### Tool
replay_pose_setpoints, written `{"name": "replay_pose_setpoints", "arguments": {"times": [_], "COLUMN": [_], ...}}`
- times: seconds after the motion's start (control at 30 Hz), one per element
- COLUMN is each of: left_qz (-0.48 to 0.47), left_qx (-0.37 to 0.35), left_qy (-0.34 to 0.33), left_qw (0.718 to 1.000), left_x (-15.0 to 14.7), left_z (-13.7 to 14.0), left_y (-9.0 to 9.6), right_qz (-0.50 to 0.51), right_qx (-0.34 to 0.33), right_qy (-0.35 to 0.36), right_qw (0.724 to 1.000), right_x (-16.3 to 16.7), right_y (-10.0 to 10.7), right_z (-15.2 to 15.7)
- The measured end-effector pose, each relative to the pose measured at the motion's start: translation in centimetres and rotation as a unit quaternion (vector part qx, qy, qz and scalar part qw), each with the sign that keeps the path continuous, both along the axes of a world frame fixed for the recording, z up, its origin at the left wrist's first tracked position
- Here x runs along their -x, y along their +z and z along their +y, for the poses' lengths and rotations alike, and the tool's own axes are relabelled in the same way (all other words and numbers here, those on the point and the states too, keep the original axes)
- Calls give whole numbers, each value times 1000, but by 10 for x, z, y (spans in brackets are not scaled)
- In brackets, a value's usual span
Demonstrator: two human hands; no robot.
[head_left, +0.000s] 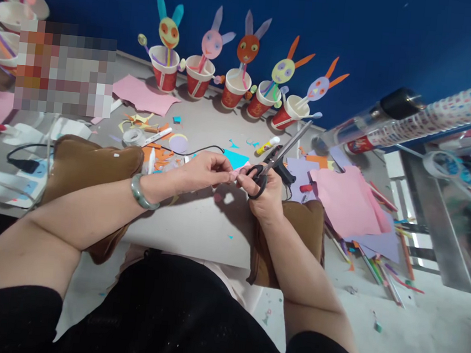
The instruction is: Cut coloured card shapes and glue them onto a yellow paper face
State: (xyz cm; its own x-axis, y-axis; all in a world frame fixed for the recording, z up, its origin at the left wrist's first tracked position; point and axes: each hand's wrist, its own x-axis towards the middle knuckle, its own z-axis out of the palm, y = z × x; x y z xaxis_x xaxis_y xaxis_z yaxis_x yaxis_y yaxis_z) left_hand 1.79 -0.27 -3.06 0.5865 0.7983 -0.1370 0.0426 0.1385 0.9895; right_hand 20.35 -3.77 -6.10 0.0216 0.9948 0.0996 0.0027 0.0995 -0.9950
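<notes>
My left hand (205, 172), with a green bangle (140, 191) on its wrist, is closed in a pinch at the middle of the table. Between its fingertips is a small pink piece of paper (234, 175). My right hand (267, 196) meets it there, its fingertips pressed to the same piece. Black-handled scissors (285, 152) hang in the right hand, their blades pointing up and away to the right. Under and behind the hands lie a blue paper scrap (236, 159) and a black glue gun (284, 170), partly covered by the scissors.
Several red paper cups with paper rabbits (199, 78) line the blue wall. Brown cushions (94, 168) lie under both forearms. Pink paper sheets (348, 198) are at right, above coloured sticks (380, 273). A clear tape roll (133, 136), a yellow glue stick (267, 145) and a power strip (31, 179) lie around.
</notes>
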Motion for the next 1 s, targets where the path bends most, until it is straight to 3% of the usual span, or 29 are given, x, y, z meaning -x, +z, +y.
{"name": "replay_pose_setpoints", "arguments": {"times": [0.2, 0.57, 1.0], "left_qz": [-77, -189, -220], "left_qx": [11, 42, 133], "left_qy": [53, 138, 149], "left_qw": [996, 971, 955], "left_x": [4, 2, -7], "left_z": [4, 6, -8], "left_y": [-3, -5, -2], "right_qz": [-46, -90, -99], "right_qx": [6, 48, 57], "right_qy": [5, 161, 164], "right_qw": [999, 982, 980], "right_x": [2, 9, 11], "right_y": [5, 11, 3], "right_z": [-3, -8, -11]}}
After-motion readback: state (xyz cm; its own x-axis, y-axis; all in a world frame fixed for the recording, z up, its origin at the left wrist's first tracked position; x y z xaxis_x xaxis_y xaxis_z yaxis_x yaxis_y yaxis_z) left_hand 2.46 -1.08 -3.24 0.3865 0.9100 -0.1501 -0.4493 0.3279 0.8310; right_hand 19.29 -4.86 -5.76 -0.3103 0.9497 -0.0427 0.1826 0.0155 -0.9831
